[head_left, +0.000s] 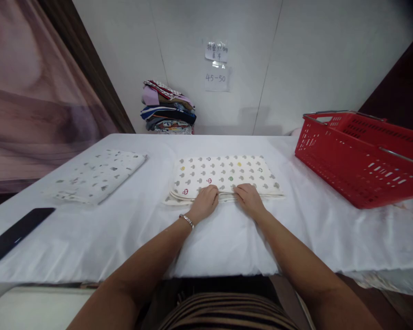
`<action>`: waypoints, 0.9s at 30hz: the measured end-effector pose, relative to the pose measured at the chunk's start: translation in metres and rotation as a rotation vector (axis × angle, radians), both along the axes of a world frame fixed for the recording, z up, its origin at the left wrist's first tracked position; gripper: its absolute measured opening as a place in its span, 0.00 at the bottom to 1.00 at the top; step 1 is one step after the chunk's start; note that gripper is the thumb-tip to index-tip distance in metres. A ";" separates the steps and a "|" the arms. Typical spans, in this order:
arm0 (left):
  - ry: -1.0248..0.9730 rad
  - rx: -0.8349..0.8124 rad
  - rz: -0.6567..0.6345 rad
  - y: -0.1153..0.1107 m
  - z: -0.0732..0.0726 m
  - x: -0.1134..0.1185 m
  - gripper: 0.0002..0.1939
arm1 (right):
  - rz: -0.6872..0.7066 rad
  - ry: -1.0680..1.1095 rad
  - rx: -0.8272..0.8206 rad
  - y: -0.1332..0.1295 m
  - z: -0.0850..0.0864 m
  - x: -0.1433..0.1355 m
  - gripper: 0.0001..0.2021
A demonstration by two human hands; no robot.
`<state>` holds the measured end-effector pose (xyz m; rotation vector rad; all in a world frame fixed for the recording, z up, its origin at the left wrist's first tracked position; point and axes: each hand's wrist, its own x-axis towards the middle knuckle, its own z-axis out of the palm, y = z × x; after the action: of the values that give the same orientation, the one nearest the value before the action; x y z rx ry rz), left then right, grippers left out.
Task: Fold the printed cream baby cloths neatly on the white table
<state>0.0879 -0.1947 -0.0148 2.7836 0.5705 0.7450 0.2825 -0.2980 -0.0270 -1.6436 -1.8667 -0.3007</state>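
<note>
A cream cloth (223,172) with grey mushroom shapes and a few coloured ones lies folded in layers on the white-covered table. My left hand (205,200), with a bracelet at the wrist, grips its near edge left of the middle, fingers curled over it. Just to the right, my right hand (249,198) holds the same edge with bent fingers. Both thumbs are partly hidden, and the layers beneath the fingers do not show. Along the near side, the lower layers stick out a little past the top one, most at the left corner.
Another folded white cloth (103,172) with small dark prints lies at the left. A dark flat phone-like slab (15,233) is near the left front. The red basket (347,156) stands at the right. Behind the table rises a stack of folded fabrics (168,110); paper signs (217,79) hang on the wall.
</note>
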 end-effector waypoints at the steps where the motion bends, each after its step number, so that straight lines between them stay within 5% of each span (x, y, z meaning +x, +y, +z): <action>1: 0.004 -0.005 0.003 0.000 0.000 0.000 0.06 | -0.014 0.002 0.016 0.000 0.000 -0.001 0.10; 27: 0.048 0.029 -0.001 -0.001 0.001 0.000 0.05 | -0.043 -0.067 0.054 0.003 -0.002 -0.002 0.06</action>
<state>0.0877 -0.1952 -0.0134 2.8349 0.5708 0.6934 0.2802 -0.2950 -0.0294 -1.6570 -1.8576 -0.4260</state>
